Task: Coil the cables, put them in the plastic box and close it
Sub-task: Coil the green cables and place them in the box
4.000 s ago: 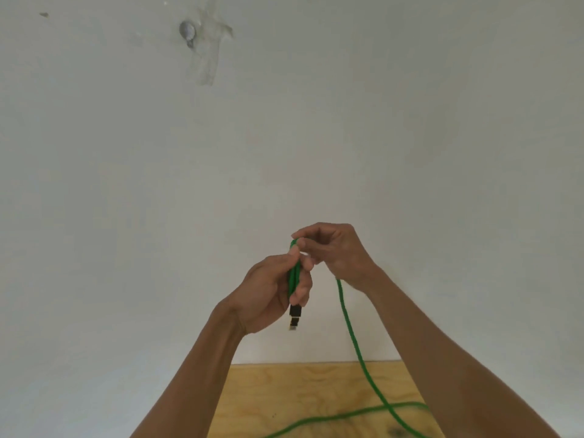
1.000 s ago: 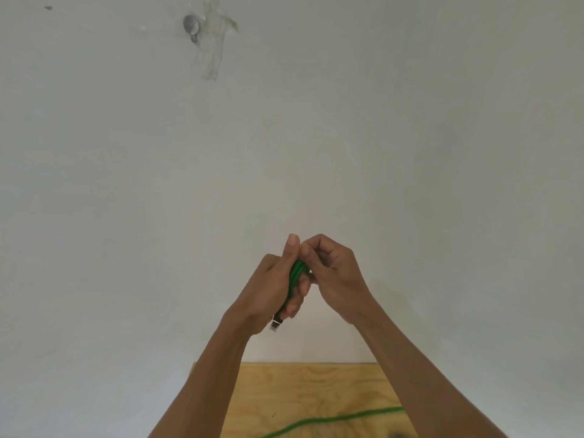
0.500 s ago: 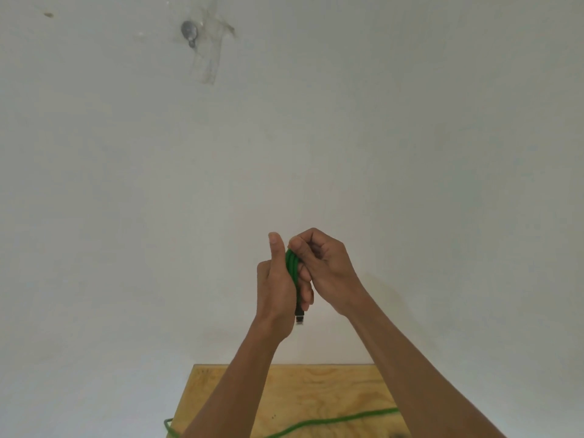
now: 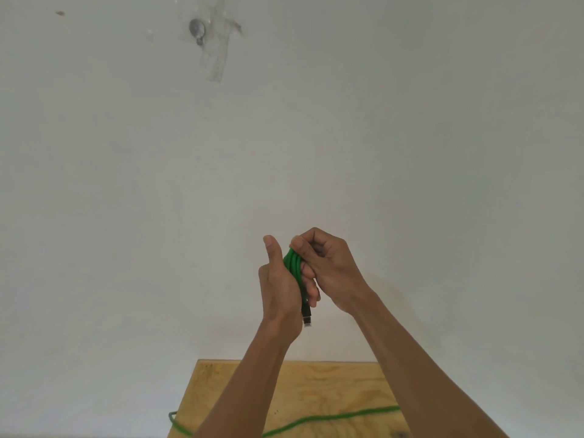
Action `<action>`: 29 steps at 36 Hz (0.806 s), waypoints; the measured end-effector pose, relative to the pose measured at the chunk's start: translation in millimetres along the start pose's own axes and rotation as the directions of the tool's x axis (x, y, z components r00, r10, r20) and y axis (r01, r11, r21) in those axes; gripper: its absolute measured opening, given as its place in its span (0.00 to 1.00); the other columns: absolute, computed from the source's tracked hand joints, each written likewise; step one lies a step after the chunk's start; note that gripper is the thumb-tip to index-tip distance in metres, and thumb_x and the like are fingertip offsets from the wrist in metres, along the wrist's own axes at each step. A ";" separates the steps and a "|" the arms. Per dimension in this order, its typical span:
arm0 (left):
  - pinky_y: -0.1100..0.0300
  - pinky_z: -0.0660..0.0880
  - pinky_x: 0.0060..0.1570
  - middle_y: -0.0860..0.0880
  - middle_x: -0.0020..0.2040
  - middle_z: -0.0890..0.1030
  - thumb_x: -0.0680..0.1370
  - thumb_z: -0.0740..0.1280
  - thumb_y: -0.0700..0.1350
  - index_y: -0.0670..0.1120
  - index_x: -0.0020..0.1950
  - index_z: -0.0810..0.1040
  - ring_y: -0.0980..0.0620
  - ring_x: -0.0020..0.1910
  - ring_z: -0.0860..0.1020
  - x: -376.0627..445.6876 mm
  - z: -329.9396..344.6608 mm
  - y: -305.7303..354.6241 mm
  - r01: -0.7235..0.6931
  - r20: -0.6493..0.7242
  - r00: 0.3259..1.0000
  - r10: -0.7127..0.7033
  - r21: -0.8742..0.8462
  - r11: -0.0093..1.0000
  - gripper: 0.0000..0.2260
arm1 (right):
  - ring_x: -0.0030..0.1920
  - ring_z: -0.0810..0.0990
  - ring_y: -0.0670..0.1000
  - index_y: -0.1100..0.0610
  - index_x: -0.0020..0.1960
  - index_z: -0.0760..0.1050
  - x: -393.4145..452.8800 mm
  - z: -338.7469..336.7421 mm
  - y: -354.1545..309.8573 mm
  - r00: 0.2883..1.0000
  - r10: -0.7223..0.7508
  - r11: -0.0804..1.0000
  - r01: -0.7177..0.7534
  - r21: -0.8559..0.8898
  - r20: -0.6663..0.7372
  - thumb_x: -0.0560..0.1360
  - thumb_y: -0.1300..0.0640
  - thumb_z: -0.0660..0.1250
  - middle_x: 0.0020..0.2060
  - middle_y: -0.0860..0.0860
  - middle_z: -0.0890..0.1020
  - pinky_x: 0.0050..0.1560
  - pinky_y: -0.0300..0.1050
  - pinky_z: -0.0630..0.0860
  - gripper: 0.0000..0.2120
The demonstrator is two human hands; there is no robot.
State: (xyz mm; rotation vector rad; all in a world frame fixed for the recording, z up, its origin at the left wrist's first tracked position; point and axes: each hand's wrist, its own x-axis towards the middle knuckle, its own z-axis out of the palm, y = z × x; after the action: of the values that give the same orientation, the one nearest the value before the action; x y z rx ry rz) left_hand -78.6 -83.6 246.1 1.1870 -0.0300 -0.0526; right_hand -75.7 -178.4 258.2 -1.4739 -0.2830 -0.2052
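Green cable (image 4: 293, 263) stands as several side-by-side loops clamped in the left hand (image 4: 279, 289), whose thumb has straightened upward over the last second, while the right hand (image 4: 328, 267) pinches the top of the bundle. Its black plug (image 4: 306, 311) hangs below the fist. Slack lying on the wooden table (image 4: 331, 390) shows coiling unfinished; no plastic box is in view.

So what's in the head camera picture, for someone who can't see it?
Two hands hold a bundle of green cable up before a white wall: the left hand grips the loops, the right hand pinches their top. More cable trails across a wooden table below.
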 end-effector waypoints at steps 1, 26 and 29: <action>0.57 0.69 0.26 0.42 0.20 0.69 0.79 0.49 0.70 0.42 0.25 0.72 0.47 0.18 0.67 -0.3 0.1 -0.4 0.001 -0.009 1.000 -0.001 -0.003 1.000 0.37 | 0.17 0.70 0.54 0.67 0.48 0.73 -0.4 0.2 0.2 1.000 0.001 1.000 -0.001 0.004 -0.002 0.79 0.50 0.67 0.23 0.55 0.70 0.22 0.49 0.71 0.18; 0.54 0.62 0.26 0.43 0.29 0.65 0.80 0.61 0.62 0.42 0.32 0.67 0.45 0.29 0.65 16.6 -23.4 -2.1 -0.077 -0.342 0.928 0.150 0.218 0.973 0.27 | 0.53 0.78 0.47 0.51 0.58 0.82 -6.7 7.1 1.4 0.967 -0.235 0.759 0.121 -0.639 -0.095 0.82 0.54 0.63 0.51 0.47 0.81 0.52 0.38 0.74 0.10; 0.57 0.63 0.25 0.44 0.28 0.66 0.80 0.62 0.61 0.43 0.30 0.68 0.45 0.28 0.67 19.9 -29.0 -0.3 -0.068 -0.374 0.918 0.130 0.175 0.982 0.27 | 0.47 0.80 0.42 0.50 0.56 0.83 -13.4 11.4 -3.7 0.970 -0.193 0.789 0.063 -0.611 -0.148 0.80 0.58 0.65 0.45 0.41 0.84 0.48 0.33 0.75 0.10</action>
State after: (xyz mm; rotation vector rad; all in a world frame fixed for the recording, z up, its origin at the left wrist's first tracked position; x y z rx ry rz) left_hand -57.2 -58.0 234.9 1.3362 0.2561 0.2787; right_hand -90.2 -167.9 258.4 -2.0545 -0.1529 -0.6010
